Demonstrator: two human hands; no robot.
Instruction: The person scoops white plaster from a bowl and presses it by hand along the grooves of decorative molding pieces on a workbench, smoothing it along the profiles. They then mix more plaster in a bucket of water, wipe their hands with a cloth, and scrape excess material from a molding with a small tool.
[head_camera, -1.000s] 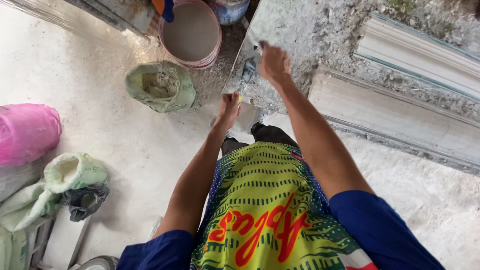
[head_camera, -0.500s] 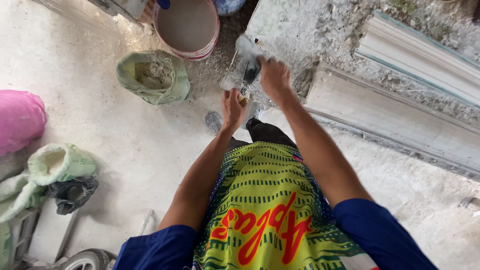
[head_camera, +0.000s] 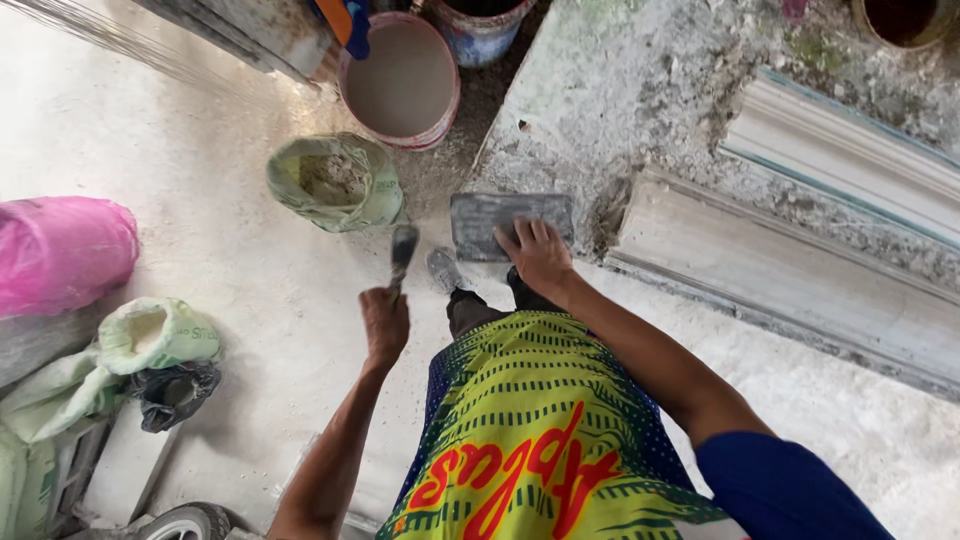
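My left hand (head_camera: 385, 325) grips the handle of a brush (head_camera: 402, 252) that points up and away over the pale dusty floor. My right hand (head_camera: 538, 255) holds a flat grey rectangular trowel plate (head_camera: 498, 222) at the near edge of a rough plaster-covered slab (head_camera: 620, 110). I stand over both in a yellow-green patterned cloth and blue sleeves; one foot in a grey shoe (head_camera: 443, 268) shows just below the plate.
An open green sack of powder (head_camera: 335, 185) and a pink-rimmed bucket of grey mix (head_camera: 400, 85) stand ahead on the left. A pink sack (head_camera: 62, 255), another open sack (head_camera: 150, 335) and white cornice mouldings (head_camera: 790, 280) lie around.
My right hand came down off the slab and toward me, now holding the trowel plate flat. My left hand moved left and nearer, with the brush in it. The view shifted downward.
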